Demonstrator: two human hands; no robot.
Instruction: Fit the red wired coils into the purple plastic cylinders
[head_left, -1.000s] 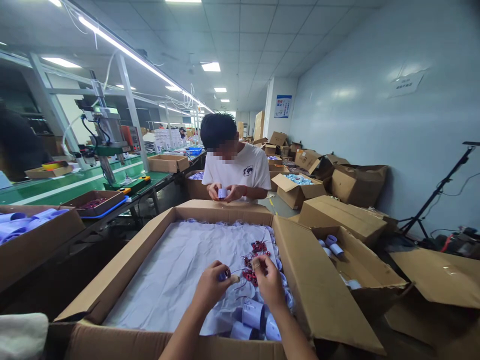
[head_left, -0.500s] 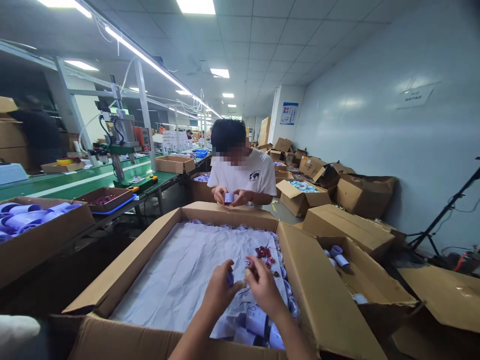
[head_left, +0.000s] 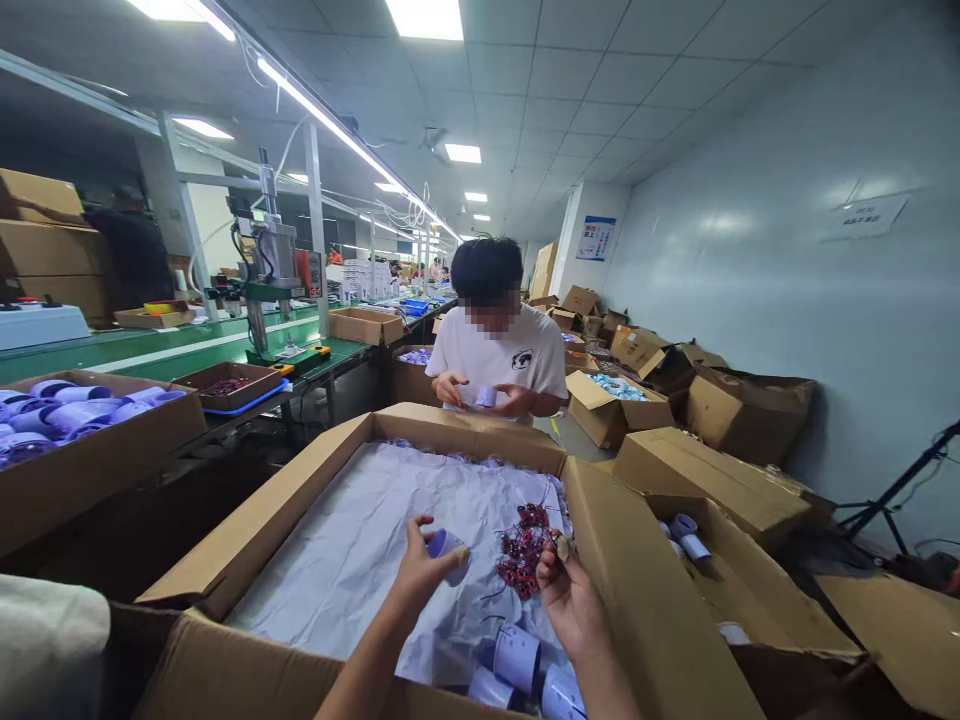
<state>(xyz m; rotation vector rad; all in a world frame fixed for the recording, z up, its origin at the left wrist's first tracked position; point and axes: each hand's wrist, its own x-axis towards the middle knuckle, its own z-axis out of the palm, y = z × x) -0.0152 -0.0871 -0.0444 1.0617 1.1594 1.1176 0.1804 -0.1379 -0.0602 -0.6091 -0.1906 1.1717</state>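
My left hand is wrapped round a short purple plastic cylinder, thumb on its near side, above the white paper sheet in an open carton. To the right, my right hand has its fingertips pinched together at the edge of a pile of small red parts with thin wires. What sits between those fingertips is too small to make out. Several more purple cylinders lie at the carton's near right corner, between my forearms.
Across the carton a co-worker in a white shirt handles another purple cylinder. At left, a box of purple cylinders stands beside a green bench with a press machine. Open cartons crowd the right side.
My hands have moved apart: the right went right to the red parts, while the left shifted slightly left with the cylinder. More of the red pile shows. The co-worker's hands have separated somewhat.
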